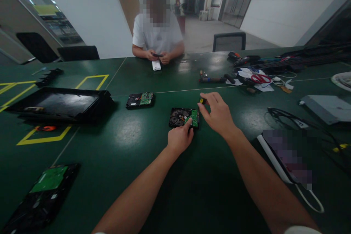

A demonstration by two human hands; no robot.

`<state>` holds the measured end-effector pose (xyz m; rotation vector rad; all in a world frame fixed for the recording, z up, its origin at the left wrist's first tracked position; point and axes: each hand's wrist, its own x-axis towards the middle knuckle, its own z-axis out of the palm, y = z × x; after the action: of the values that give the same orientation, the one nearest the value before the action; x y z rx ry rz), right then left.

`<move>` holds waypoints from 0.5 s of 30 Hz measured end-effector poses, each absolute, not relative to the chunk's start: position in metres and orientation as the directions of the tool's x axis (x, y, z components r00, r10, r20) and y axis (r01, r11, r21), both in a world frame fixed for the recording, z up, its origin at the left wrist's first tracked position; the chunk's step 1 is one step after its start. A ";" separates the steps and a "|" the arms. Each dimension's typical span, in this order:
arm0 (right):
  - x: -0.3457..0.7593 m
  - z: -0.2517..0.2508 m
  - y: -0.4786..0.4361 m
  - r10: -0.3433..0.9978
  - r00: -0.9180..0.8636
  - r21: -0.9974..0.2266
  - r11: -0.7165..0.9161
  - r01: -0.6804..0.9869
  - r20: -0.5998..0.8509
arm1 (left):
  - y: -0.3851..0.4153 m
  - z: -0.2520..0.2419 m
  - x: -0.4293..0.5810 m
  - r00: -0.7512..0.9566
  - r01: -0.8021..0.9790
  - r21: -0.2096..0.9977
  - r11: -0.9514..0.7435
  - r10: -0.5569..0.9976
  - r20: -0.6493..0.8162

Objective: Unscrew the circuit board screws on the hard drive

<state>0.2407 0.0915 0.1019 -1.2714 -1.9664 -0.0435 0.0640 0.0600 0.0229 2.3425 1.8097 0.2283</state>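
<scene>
A hard drive (177,117) lies on the green table in front of me, its green circuit board facing up at the right end. My left hand (179,139) is at its near edge, index fingertip pressed on the board and the other fingers curled. Just beyond the drive's right end, my right hand (218,113) pinches a small black-and-yellow tool (202,101) between thumb and fingers; its lower end is hard to make out. A second hard drive (139,100) rests farther left. Another drive (41,193), larger in view, lies at the lower left.
A black panel-like casing (60,104) stands at the left. A person (157,36) sits opposite, holding a phone. Tools, cables and red-handled scissors (260,78) clutter the back right. A grey box (329,109) and a white-edged device (274,159) lie right.
</scene>
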 end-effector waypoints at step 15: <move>0.240 0.097 0.093 0.768 -0.134 -0.330 0.417 0.847 0.626 | 0.060 0.023 0.064 0.247 0.943 0.229 -0.243 0.969 0.015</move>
<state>0.2405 0.0934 0.0974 -1.3719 -1.9187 -0.1324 0.0645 0.0596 0.0231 2.3385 1.8145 0.2275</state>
